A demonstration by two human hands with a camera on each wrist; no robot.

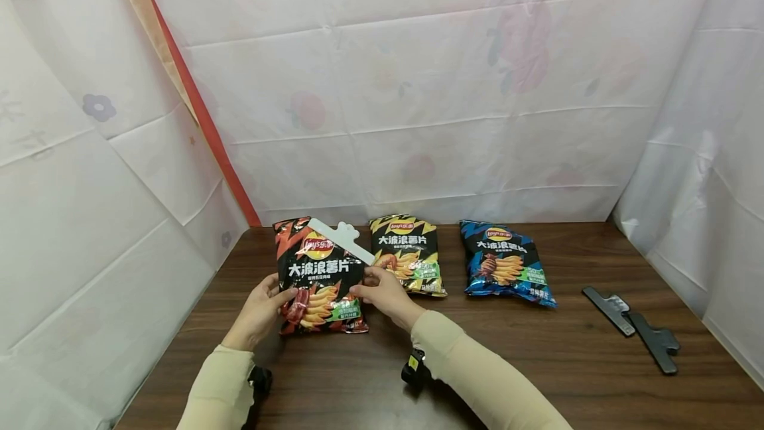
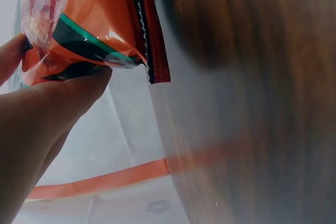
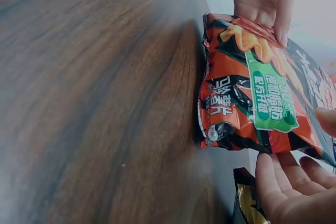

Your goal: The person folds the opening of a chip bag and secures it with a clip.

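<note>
A red and black bag of potato chips (image 1: 316,271) is held by its two sides between my hands. Slanting across its upper right corner is a white bag clip (image 1: 341,239). My left hand (image 1: 255,310) grips the left edge, thumb on the printed front. On the opposite edge, my right hand (image 1: 389,294) pinches the bag, its thumb in front and fingers behind, as the right wrist view shows on the chip bag (image 3: 247,93). In the left wrist view the bag's back (image 2: 100,14) shows above the fingers.
Right of the held bag lies a yellow and black chip bag (image 1: 412,244), partly behind the right hand. Farther right is a blue chip bag (image 1: 507,261). Two dark bag clips (image 1: 609,310) lie near the right edge of the wooden table (image 1: 334,390). Patterned white cloth (image 1: 418,118) hangs around it.
</note>
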